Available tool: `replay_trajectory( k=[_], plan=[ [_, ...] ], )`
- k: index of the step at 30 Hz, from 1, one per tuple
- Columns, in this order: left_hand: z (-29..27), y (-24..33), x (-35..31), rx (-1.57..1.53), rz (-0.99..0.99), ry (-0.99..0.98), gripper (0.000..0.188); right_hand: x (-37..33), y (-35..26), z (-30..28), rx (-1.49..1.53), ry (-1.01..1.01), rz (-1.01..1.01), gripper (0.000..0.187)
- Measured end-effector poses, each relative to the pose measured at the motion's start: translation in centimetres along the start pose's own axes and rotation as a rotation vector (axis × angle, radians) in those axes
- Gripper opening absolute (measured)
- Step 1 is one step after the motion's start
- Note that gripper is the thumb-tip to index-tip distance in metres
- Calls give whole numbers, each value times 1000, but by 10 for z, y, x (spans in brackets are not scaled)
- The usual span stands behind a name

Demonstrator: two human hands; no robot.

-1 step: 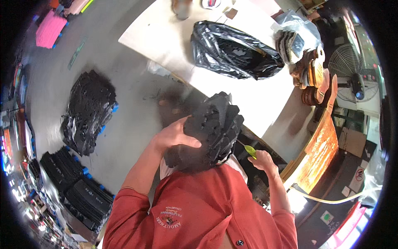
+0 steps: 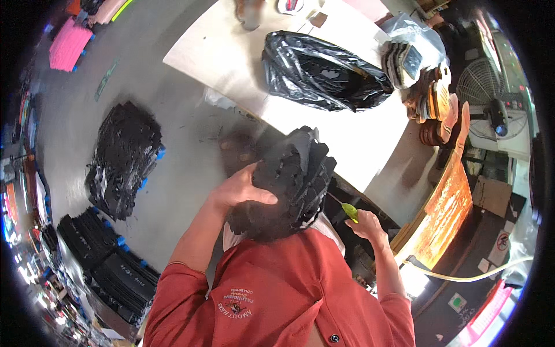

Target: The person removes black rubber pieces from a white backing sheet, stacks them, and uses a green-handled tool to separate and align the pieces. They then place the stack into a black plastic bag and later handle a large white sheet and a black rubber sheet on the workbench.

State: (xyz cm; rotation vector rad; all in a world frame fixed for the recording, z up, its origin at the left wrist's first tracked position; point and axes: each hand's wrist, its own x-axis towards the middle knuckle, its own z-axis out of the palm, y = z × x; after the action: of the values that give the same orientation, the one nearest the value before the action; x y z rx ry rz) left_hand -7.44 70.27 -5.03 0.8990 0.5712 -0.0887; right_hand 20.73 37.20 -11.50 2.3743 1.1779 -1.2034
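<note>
A thick bundle of black, scallop-edged sheets [image 2: 277, 191] rests against my lap, just below the chest. My left hand [image 2: 245, 189] grips its left side, thumb lying over the top face, the other fingers partly hidden. To the right of the bundle, my right hand [image 2: 365, 224] is closed round the yellow-green handle of a thin-shafted tool [image 2: 349, 210]. Its slim metal shaft points toward the bundle's right edge; whether the tip touches the sheets I cannot tell.
Ahead is a pale table [image 2: 231, 58] with an open black plastic bag [image 2: 324, 72] and stacked cut pieces [image 2: 435, 104]. Black piles [image 2: 124, 159] lie on the floor at left. A rusty-brown board [image 2: 442, 214] and a fan [image 2: 491, 113] are on the right.
The bundle and my left hand have shifted very slightly left. A little more of the tool's shaft shows. Both grips look the same.
</note>
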Motion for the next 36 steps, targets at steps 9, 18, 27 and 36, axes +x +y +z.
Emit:
replay_trajectory(
  k=[9,18,27,36],
  plan=[
    [45,36,52,-92,112,44,70,7,-103,-47,1518,-8,-691,107],
    [115,65,121,99,233,255,64,26,-113,-86,1880,97,-535,64],
    [138,48,138,158,292,267,56,22,-104,-88,1973,235,-482,58],
    [139,91,124,228,163,-64,72,21,-100,-77,2293,65,-409,29]
  ],
)
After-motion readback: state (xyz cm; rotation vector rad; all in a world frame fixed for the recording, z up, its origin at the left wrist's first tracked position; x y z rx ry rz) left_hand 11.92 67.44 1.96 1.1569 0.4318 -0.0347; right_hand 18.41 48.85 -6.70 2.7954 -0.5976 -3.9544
